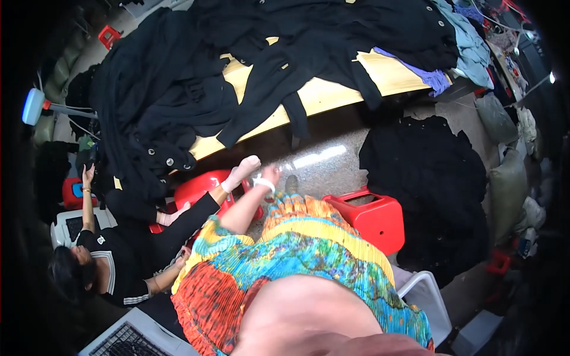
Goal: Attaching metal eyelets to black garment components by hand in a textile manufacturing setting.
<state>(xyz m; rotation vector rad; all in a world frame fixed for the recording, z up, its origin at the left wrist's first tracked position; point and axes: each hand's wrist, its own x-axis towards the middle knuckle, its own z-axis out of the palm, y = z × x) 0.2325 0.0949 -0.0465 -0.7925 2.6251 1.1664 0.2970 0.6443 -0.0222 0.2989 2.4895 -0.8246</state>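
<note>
Below the yellow wooden desk (pixel 332 92) heaped with black garments (pixel 178 89), the right hand (pixel 272 174) reaches floorward beside a red plastic stool (pixel 374 216). Whether its fingers are open or closed, I cannot tell. Her left hand is out of sight.

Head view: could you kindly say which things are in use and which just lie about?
In hand: left hand by the red stool; black garments on the yellow table.
Lying about: other red stool, white chair, grey sacks, floor pile.

The person is wearing a crinkly dress (pixel 309 255) showing many bright colours: orange, yellow, blue and green. Near the red stool (pixel 371 216), a white band (pixel 264 184) is circling one wrist.
</note>
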